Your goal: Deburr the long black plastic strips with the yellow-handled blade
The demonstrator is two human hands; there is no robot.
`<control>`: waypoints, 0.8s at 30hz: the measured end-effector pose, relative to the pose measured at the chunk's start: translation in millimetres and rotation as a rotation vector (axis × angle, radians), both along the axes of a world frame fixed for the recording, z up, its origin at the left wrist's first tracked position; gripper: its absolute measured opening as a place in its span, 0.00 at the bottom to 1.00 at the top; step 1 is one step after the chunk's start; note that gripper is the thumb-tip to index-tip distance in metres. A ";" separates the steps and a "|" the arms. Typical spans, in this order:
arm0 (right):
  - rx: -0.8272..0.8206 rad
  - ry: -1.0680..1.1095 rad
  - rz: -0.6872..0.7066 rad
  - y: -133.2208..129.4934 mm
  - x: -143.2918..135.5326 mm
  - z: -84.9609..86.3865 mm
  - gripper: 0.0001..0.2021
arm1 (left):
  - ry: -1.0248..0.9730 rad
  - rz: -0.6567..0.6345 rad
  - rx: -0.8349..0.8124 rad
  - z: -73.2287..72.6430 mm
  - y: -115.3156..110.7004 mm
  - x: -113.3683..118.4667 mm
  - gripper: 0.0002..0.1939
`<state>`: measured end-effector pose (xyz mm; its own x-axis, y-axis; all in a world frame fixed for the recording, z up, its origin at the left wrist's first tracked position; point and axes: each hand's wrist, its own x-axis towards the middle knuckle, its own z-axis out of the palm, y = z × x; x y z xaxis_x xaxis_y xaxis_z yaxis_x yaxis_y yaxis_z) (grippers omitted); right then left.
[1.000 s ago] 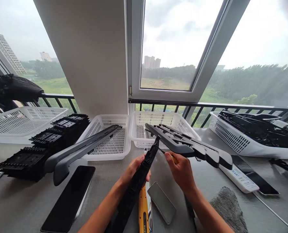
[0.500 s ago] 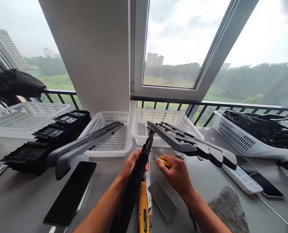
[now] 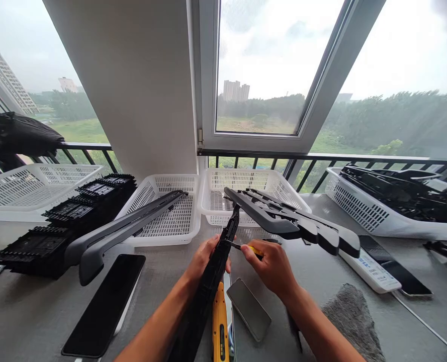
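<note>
My left hand (image 3: 207, 255) is wrapped round a long black plastic strip (image 3: 204, 296), which slants from the lower edge of the view up to the middle basket. In my right hand (image 3: 270, 264) is a yellow-handled tool (image 3: 256, 251) with a thin dark shaft. Its tip meets the upper part of the strip, just beyond my left fingers; whether it is a blade or a driver is too small to tell. Below, a yellow power tool (image 3: 220, 327) lies beside the strip, with a grey phone (image 3: 249, 309) to its right.
White baskets (image 3: 163, 240) line the window side. Dark grey curved bars (image 3: 128, 226) lean on one, more bars (image 3: 268, 221) on another. Stacked black parts (image 3: 38, 246) and a black phone (image 3: 104, 306) lie left. A power strip (image 3: 374, 274) and a grey cloth (image 3: 353, 322) lie right.
My right hand has brought the yellow-handled tool's tip from beside the black strip onto it. My left hand keeps its hold. The whole view has shifted slightly.
</note>
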<state>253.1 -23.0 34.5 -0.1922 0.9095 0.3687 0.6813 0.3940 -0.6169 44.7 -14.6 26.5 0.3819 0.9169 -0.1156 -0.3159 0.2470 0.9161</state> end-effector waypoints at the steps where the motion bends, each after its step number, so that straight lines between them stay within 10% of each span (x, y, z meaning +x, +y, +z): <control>1: -0.017 -0.003 0.004 -0.5 -0.8 0.3 0.28 | 0.000 0.029 0.005 0.5 -0.7 0.8 0.38; 24: 0.027 0.001 0.034 -4.3 -3.7 -2.6 0.25 | -0.011 0.102 0.002 4.0 -1.5 3.9 0.29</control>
